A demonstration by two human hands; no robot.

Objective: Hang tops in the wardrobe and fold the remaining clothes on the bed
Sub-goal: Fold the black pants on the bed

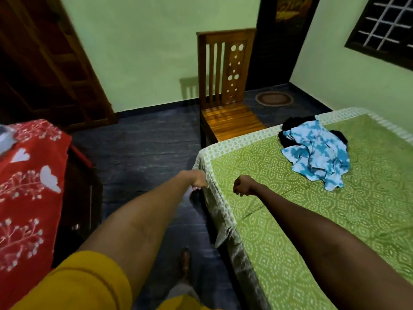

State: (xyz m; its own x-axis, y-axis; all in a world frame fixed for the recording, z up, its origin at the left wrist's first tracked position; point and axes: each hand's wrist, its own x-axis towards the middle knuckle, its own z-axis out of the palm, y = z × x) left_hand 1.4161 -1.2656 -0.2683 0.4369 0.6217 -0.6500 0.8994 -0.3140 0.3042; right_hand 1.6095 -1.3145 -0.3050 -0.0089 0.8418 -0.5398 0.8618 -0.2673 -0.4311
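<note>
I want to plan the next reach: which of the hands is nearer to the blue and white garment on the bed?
Right. The right hand hovers over the bed's near corner; the blue and white garment lies beyond it. The left hand is farther, at the bedsheet edge.

Blue-white garment [317, 157] crumpled over dark cloth [295, 124] on bed [290, 253] — both hands curled, holding nothing.

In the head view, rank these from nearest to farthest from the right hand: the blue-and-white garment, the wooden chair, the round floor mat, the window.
From the right hand, which hovers over the bed's near corner:
1. Blue-and-white garment, crumpled on the green bedspread, to the right.
2. Wooden chair, on the floor past the bed's corner.
3. Round floor mat, behind the chair by the dark doorway.
4. Window, high on the right wall.
</note>
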